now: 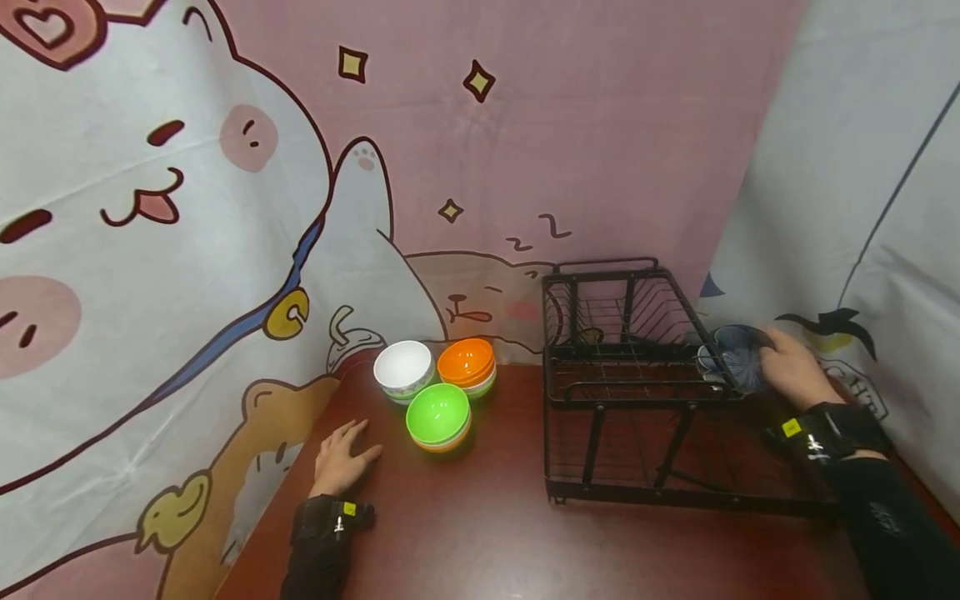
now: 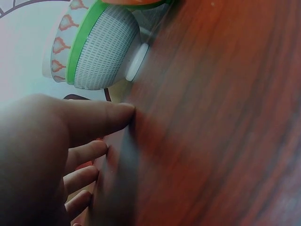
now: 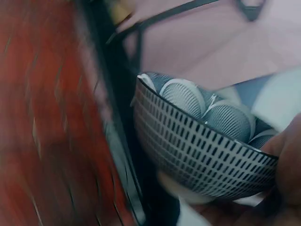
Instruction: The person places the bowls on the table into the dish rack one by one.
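My right hand [image 1: 798, 367] grips a patterned bowl [image 1: 742, 354] by its rim, beside the right end of the black wire dish rack [image 1: 645, 390]. In the right wrist view the bowl [image 3: 202, 150] is tilted, with rows of dark dashes outside and round striped shapes on its inner side. Part of it lies behind the rack's upper bars in the head view. My left hand [image 1: 341, 458] rests on the table at the left, fingers spread and holding nothing. Nearest to it stand a white bowl [image 1: 405, 367] and a green bowl [image 1: 438, 414], each stacked on another bowl.
Behind the green bowl is an orange stack [image 1: 467, 362] of bowls. The two-level rack stands on the right half of the reddish-brown table [image 1: 465, 533]. A printed cloth [image 1: 600, 125] with cartoon animals hangs close behind the table and along its sides.
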The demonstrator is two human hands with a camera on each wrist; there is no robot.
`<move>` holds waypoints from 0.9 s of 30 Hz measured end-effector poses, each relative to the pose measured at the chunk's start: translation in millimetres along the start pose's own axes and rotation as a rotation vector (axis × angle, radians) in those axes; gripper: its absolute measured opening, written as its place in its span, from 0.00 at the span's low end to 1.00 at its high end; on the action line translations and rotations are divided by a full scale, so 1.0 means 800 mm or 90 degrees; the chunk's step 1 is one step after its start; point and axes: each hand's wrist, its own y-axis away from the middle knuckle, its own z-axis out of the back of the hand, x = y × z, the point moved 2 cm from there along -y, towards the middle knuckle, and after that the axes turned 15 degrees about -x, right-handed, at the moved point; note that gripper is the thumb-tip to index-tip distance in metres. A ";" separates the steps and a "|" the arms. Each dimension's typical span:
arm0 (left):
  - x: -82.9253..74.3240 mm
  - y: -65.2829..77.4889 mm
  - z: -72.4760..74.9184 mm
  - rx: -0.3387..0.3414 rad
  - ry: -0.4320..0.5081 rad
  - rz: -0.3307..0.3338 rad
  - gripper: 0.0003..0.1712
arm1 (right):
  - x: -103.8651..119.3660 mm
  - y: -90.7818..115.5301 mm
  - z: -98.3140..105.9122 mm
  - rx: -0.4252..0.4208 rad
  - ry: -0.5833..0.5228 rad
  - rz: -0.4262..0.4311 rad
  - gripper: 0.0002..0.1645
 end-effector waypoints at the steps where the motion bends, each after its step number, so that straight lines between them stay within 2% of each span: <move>1: 0.001 -0.001 0.001 0.005 -0.001 0.000 0.42 | 0.002 -0.004 -0.002 -0.009 0.036 0.047 0.30; 4: 0.003 -0.003 0.002 0.011 -0.003 0.000 0.42 | 0.006 -0.015 -0.008 -0.047 0.142 0.206 0.28; 7: 0.004 -0.005 0.001 0.022 -0.003 0.010 0.42 | 0.002 -0.020 -0.015 -0.068 0.208 0.348 0.31; 11: 0.002 -0.003 -0.001 0.025 -0.007 0.022 0.42 | -0.008 -0.023 -0.025 -0.061 0.288 0.480 0.30; 16: -0.001 -0.001 -0.002 0.013 -0.013 0.024 0.41 | -0.013 -0.025 -0.035 -0.040 0.334 0.554 0.26; 22: 0.006 -0.003 -0.007 0.020 -0.007 0.029 0.42 | -0.017 -0.026 -0.048 -0.029 0.325 0.612 0.18; 25: 0.008 -0.004 -0.006 0.027 0.001 0.036 0.41 | -0.018 -0.027 -0.054 -0.008 0.319 0.596 0.20; 27: 0.005 -0.003 -0.003 0.027 0.006 0.044 0.40 | -0.019 -0.028 -0.059 0.029 0.329 0.552 0.23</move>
